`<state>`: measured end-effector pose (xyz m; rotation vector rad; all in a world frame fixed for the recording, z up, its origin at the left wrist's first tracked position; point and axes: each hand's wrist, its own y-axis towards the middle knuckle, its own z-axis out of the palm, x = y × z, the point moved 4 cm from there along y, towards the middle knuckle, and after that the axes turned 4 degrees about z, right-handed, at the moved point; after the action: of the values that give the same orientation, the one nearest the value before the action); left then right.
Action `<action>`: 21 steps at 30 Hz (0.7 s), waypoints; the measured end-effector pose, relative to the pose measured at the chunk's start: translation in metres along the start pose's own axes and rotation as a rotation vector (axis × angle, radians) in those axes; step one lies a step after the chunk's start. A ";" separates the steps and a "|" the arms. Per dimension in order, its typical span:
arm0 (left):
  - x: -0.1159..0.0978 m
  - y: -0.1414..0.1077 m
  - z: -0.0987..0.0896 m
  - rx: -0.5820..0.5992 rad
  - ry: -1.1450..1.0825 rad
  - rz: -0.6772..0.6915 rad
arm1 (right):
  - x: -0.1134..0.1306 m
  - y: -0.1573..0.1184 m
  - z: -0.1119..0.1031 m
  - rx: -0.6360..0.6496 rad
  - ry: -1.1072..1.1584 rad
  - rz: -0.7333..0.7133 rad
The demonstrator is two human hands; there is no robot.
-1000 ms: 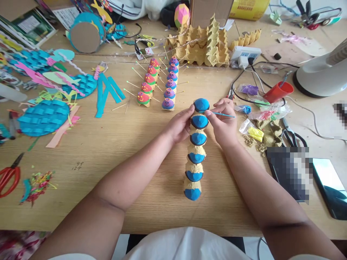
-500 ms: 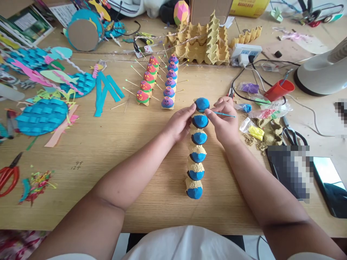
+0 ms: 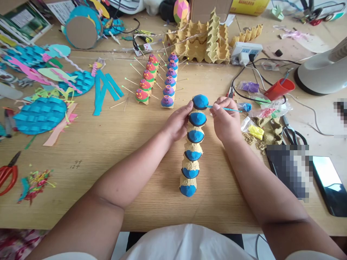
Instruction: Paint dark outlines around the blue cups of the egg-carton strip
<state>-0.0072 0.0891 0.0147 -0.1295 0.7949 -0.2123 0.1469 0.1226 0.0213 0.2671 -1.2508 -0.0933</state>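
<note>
A strip of egg-carton cups (image 3: 193,147) with blue tops and dark edging runs from mid-table toward me. My left hand (image 3: 180,122) grips its far end from the left, thumb beside the farthest blue cup (image 3: 200,102). In my right hand (image 3: 227,117) a thin blue tool (image 3: 227,108) is pinched between thumb and fingers, its tip at the right edge of that cup. Beyond my left hand stand two finished-looking rows, one red and green (image 3: 145,85), one purple and blue (image 3: 170,82), with thin sticks poking out.
Clay packets (image 3: 256,132), a red cup (image 3: 279,89), black-handled scissors (image 3: 291,135) and a phone (image 3: 329,186) are on the right. Paper crafts (image 3: 40,115) and red scissors (image 3: 8,175) lie left. Egg trays (image 3: 193,48) and a power strip (image 3: 246,50) sit behind.
The strip's near end has swung slightly left. My right hand has shifted a little to the right, and the tool's tip has moved from the cup's front to its right edge.
</note>
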 end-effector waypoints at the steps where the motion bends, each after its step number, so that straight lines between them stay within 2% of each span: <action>1: 0.000 -0.001 0.000 -0.012 -0.002 -0.021 | 0.001 0.001 0.000 0.002 0.024 0.017; 4: 0.000 -0.002 0.000 -0.039 -0.009 -0.065 | 0.002 0.001 0.001 0.030 0.035 0.021; 8: -0.001 -0.002 0.002 -0.029 -0.012 -0.039 | 0.000 -0.002 0.004 0.072 -0.039 -0.023; 15: 0.006 0.001 -0.004 -0.029 -0.058 -0.114 | -0.001 -0.003 0.003 0.035 -0.138 -0.075; 18: 0.006 0.002 -0.005 -0.021 -0.026 -0.087 | -0.001 -0.003 0.004 0.071 -0.139 -0.058; 21: 0.004 0.001 -0.002 -0.015 -0.002 -0.058 | 0.000 -0.004 0.003 0.031 -0.171 -0.055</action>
<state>-0.0057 0.0887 0.0100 -0.1672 0.7911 -0.2609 0.1443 0.1187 0.0208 0.3256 -1.4156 -0.1461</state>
